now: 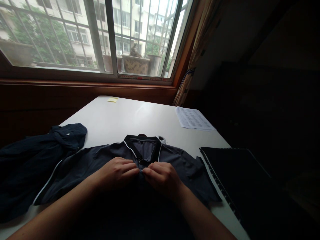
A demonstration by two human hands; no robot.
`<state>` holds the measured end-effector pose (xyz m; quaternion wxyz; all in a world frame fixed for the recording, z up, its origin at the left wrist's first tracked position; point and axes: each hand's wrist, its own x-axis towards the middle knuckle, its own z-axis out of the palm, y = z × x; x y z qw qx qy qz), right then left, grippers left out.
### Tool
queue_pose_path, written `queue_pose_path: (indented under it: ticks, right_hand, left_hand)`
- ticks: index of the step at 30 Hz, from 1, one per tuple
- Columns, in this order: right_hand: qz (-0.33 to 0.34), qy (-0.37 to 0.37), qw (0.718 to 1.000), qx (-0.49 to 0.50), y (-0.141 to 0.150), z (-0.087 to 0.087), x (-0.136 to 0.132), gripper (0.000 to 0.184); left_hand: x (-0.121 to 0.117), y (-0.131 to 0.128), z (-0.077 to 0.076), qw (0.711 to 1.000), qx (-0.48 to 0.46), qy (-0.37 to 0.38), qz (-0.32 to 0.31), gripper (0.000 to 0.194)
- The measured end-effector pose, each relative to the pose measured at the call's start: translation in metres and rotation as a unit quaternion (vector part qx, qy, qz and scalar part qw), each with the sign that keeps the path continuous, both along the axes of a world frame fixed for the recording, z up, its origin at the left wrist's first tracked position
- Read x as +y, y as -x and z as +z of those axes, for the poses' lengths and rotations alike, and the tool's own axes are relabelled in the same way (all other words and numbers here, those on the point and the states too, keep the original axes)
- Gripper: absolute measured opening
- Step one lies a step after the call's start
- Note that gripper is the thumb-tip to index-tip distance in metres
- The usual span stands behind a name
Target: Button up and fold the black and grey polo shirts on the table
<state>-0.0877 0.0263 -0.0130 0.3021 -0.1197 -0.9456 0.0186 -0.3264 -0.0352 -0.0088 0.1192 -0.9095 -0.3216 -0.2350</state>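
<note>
A dark polo shirt point(100, 160) with white trim lies spread on the white table, its collar point(130, 140) pointing away from me. Just below the collar, my left hand point(121, 171) pinches the left side of the front opening. My right hand point(162, 175) pinches the opposite side, close to a small pale button point(142, 170). The fingertips of both hands almost meet there. Fingers hide most of the cloth they grip, and the lower shirt sinks into shadow.
Another dark garment point(67, 133) lies at the left. A dark flat item with a pale, notched edge point(232, 166) is at the right. Printed papers point(195, 118) and a yellow sticky note point(112, 99) rest toward the far side of the table point(140, 115), below a barred window point(115, 40).
</note>
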Motion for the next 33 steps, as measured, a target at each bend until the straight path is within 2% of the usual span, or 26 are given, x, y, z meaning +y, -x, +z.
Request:
queue_pose_path:
  ticks: [18, 33]
  right_hand:
    - [-0.004, 0.022, 1.000, 0.009, -0.0012, -0.0035, 0.0014, 0.009]
    - [-0.007, 0.041, 0.999, 0.020, -0.0003, 0.0006, 0.0000, 0.007]
  left_hand:
    - [-0.0006, 0.0010, 0.0014, 1.000, 0.009, 0.001, -0.003, 0.012]
    - [-0.0001, 0.0038, -0.0014, 1.000, 0.000, -0.004, -0.001, 0.011]
